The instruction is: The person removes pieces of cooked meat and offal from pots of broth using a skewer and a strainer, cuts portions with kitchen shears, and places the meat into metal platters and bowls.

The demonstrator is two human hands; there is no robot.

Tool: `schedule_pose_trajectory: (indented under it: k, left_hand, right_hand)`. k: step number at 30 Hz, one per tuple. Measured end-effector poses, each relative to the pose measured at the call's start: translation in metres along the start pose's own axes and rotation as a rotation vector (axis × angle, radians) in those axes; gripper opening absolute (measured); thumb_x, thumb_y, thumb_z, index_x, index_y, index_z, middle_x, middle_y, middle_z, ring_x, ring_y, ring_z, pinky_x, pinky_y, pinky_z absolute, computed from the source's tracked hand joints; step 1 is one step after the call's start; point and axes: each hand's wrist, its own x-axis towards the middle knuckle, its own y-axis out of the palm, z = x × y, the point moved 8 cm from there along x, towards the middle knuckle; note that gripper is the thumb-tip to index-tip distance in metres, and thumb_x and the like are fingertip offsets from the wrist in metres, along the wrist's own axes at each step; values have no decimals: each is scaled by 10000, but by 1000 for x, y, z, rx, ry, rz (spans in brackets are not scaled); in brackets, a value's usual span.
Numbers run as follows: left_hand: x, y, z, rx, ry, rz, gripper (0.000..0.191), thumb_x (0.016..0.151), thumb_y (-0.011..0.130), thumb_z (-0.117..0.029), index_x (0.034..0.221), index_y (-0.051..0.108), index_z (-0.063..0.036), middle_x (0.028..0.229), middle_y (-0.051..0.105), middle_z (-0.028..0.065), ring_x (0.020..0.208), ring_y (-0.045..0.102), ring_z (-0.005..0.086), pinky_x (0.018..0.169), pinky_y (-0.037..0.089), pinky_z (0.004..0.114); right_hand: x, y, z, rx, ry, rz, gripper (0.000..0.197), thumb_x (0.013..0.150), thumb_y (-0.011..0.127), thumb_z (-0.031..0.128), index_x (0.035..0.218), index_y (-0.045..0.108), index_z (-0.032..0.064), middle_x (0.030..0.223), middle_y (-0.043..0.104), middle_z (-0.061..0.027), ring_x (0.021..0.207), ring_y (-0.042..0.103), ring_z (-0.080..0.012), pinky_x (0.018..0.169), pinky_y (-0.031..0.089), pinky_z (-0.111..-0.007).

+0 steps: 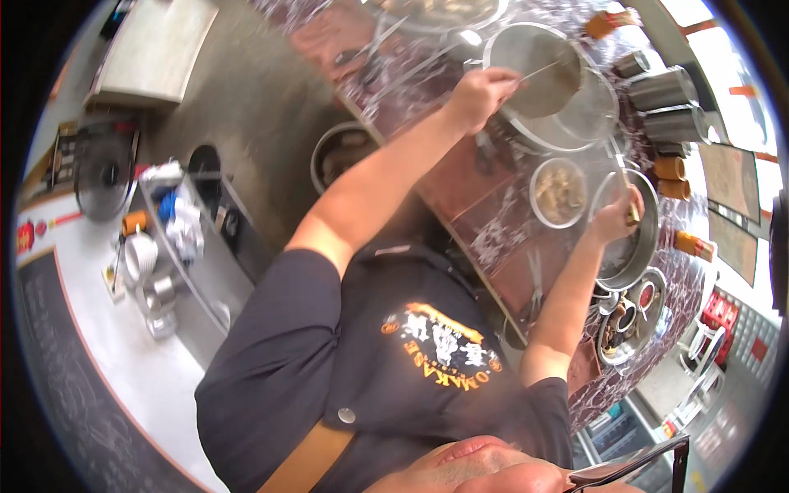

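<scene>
My left hand (484, 98) pinches a thin light rod (539, 71) over a large steel pot (607, 101). A round grey disc, perhaps a strainer (533, 92), lies under the rod at the pot's mouth; blur hides its detail. My right hand (616, 215) is closed around a long-handled utensil (621, 169) above the rim of a round steel basin (653, 225). Its working end is unclear. Between my hands, nearer my body, a white-rimmed bowl (559, 192) holds pale, chunky food.
On the marble-patterned table (493, 240) lie scissors (487, 151) and tongs (535, 274). A tray of small bowls (635, 314) sits beyond my right arm. Steel canisters (662, 89) line the far side. A wide pan of food (441, 9) stands at the top; another pot (339, 154) sits lower, beside the table.
</scene>
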Motion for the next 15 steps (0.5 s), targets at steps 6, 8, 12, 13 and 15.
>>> schedule_pose_trajectory:
  k: [6, 8, 12, 13, 15]
  left_hand:
    - [-51, -62, -81, -140, 131, 52, 158, 870, 577, -39, 972, 655, 52, 645, 499, -35, 485, 344, 17, 426, 231, 173]
    - [-79, -81, -103, -118, 164, 51, 166, 878, 557, -33, 984, 646, 60, 647, 499, -31, 486, 342, 20, 431, 236, 180]
    - [-137, -125, -134, -40, 152, -106, 168, 892, 554, -61, 1015, 639, 15, 688, 532, -37, 550, 412, 28, 477, 293, 177]
    - [-154, -137, -141, -12, 211, -113, 179, 880, 550, -40, 1001, 636, 60, 668, 497, -32, 542, 370, 22, 473, 263, 181]
    - [-180, -174, -128, 91, 173, -144, 196, 894, 533, -72, 1014, 632, 48, 658, 471, -37, 555, 364, 28, 492, 255, 182]
  right_hand:
    - [-27, 3, -13, -123, 347, 54, 370, 935, 541, 387, 987, 634, 32, 909, 633, -53, 807, 631, -187, 688, 517, -323]
    - [-42, -3, -26, 42, 493, -44, 407, 928, 551, 418, 1041, 601, 30, 921, 608, -66, 813, 631, -199, 669, 536, -324]
    - [-55, -8, -53, 223, 616, -76, 506, 887, 583, 481, 1078, 570, 13, 1033, 584, -147, 882, 634, -253, 717, 563, -368]
    - [-59, -2, -40, 229, 621, -58, 506, 887, 583, 481, 1078, 570, 13, 1033, 584, -147, 882, 634, -253, 717, 563, -368]
    - [-70, 2, -19, 206, 773, -113, 471, 932, 536, 423, 1107, 528, -15, 973, 585, -123, 867, 607, -281, 725, 569, -379]
